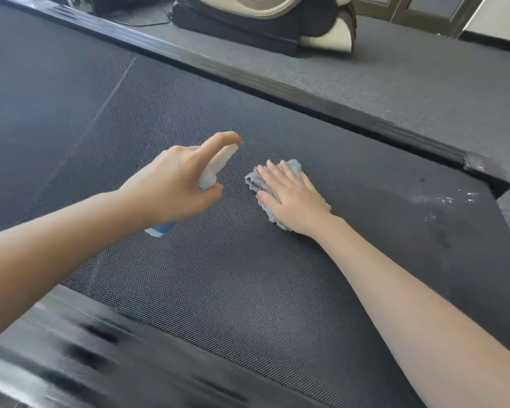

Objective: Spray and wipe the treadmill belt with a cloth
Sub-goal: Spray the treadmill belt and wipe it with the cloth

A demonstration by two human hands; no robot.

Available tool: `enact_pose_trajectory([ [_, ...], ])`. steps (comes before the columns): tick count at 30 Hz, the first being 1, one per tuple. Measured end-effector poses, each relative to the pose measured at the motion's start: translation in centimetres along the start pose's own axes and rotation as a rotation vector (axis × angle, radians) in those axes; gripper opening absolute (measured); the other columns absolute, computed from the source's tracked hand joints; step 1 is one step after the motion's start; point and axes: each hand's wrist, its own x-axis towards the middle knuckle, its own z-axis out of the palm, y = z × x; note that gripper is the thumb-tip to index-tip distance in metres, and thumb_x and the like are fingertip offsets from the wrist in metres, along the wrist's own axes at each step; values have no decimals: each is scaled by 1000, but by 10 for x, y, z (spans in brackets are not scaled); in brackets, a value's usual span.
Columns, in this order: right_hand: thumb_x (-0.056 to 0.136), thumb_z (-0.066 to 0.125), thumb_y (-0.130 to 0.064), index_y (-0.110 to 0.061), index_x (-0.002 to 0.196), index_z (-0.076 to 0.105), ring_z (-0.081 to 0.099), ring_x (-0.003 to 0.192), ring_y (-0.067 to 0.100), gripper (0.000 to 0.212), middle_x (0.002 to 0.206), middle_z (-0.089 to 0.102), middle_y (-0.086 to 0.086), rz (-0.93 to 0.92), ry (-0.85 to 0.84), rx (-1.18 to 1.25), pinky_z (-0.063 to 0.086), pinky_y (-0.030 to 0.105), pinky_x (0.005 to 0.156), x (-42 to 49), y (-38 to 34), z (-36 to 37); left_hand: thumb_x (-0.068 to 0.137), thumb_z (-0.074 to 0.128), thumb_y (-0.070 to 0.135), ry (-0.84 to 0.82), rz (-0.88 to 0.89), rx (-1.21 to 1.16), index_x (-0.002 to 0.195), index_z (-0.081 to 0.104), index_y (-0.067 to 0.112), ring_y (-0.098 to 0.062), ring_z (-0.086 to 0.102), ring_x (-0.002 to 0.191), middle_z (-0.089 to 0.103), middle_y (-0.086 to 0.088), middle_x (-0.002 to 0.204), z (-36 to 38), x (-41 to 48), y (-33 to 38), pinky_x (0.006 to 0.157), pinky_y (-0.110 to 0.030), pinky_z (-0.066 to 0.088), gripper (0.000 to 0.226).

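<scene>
Treadmill belt (218, 275) looks stiff and grippy beneath you. Your right hand (292, 195) presses the soft, light cloth (295, 167) flat mid-belt, fingers (273, 172) straight, slightly spread; steer it by palm. Your left hand (171, 187) grips the probably light, slick spray bottle (218, 163), forefinger on top.

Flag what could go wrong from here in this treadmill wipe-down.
The left hand grips the spray bottle close beside the right hand, so spray may hit skin rather than belt. Droplets near the belt's end sit away from the cloth and could be missed. The cloth is bunched, so it may wipe unevenly.
</scene>
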Motion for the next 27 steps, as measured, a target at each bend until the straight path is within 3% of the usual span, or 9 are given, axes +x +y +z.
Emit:
enact_pose_trajectory([
  [5, 91, 10, -57, -40, 149, 5, -19, 141, -1, 61, 157, -6, -20, -113, -43, 56, -6, 33, 119, -93, -1, -3, 80, 64, 12, 14, 19, -8, 136, 37, 24, -17, 49, 58, 55, 3, 73, -3, -2, -2, 56, -25, 31, 64],
  [10, 91, 16, -59, -50, 143, 4, -24, 136, -11, 54, 149, -11, -35, -95, -164, 104, -12, 22, 116, -160, -6, -15, 80, 65, 12, 16, -4, -13, 136, 38, 24, -21, 51, 58, 55, 1, 71, 1, -2, -7, 61, -28, 32, 64],
  [13, 93, 17, -56, -50, 142, 2, -24, 136, -11, 52, 151, -11, -32, -96, -164, 102, -11, 26, 117, -138, -7, -14, 79, 65, 11, -3, 4, -9, 136, 39, 22, -15, 49, 55, 50, 6, 65, 3, 0, -8, 54, -24, 32, 64],
  [16, 93, 10, -52, -46, 145, -3, -24, 138, -6, 54, 155, -11, -24, -136, -146, 54, -8, 37, 119, -93, -3, -8, 78, 66, 9, 0, 6, 4, 136, 40, 19, -20, 50, 55, 52, 4, 66, 4, 3, -7, 54, -26, 32, 64],
  [19, 96, 16, -45, -41, 148, 0, -22, 140, -1, 54, 156, -11, -19, -129, -163, 8, -8, 46, 118, -57, -3, -7, 79, 66, 10, 13, 1, 12, 136, 40, 21, -22, 52, 57, 57, -1, 69, 4, 4, -5, 55, -28, 32, 64],
  [27, 87, 2, -58, -43, 147, -2, -28, 138, -2, 62, 156, -14, -19, -155, -114, 17, -11, 45, 117, -72, -2, -9, 79, 67, 10, 15, -34, -16, 135, 40, 22, -10, 49, 55, 51, 7, 64, -4, -5, -2, 56, -12, 32, 63],
])
